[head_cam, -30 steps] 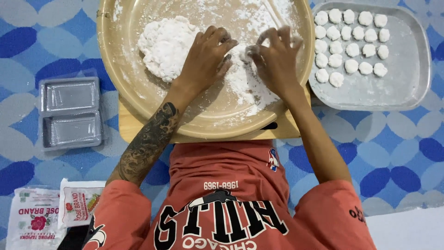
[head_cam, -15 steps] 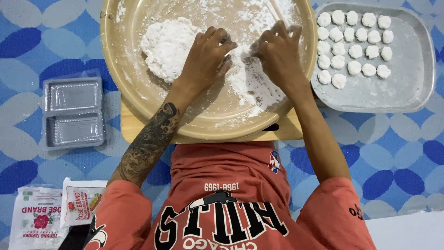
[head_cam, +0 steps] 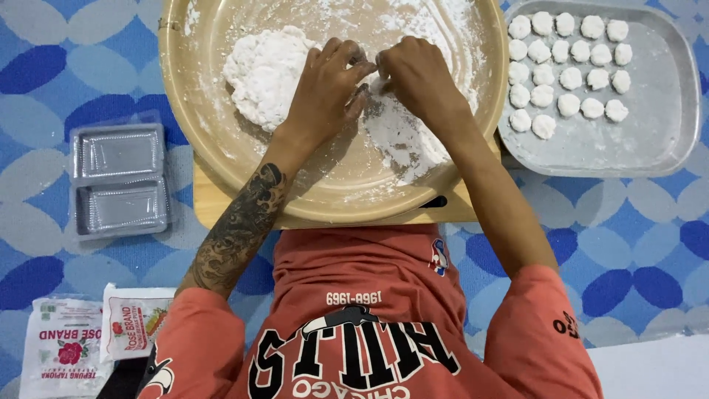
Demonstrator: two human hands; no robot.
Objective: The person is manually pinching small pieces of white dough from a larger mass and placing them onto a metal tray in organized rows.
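At nine o'clock of the view lies a clear plastic tray (head_cam: 120, 179) with two compartments, unfilled; at seven o'clock sit two flour packets (head_cam: 92, 340). A wide tan bowl (head_cam: 221, 170) rests on a wooden board (head_cam: 214, 210) at twelve o'clock. Inside it, at ten o'clock of the bowl, lies a white dough lump (head_cam: 262, 74), with loose flour dusted across the floor of the bowl. The left hand (head_cam: 325, 92) is curled, fingers bent inward and touching the lump's right edge. The right hand (head_cam: 417, 74) meets it fingertip to fingertip at the bowl's middle, also curled; the two seem to pinch a small bit of dough between them, though the piece itself is hidden. At two o'clock a metal tray (head_cam: 657, 140) holds rows of small dough balls (head_cam: 565, 55) across its upper left part. Judging by this, a good share is already shaped, yet a large lump is left in the bowl and much of the metal tray is bare.
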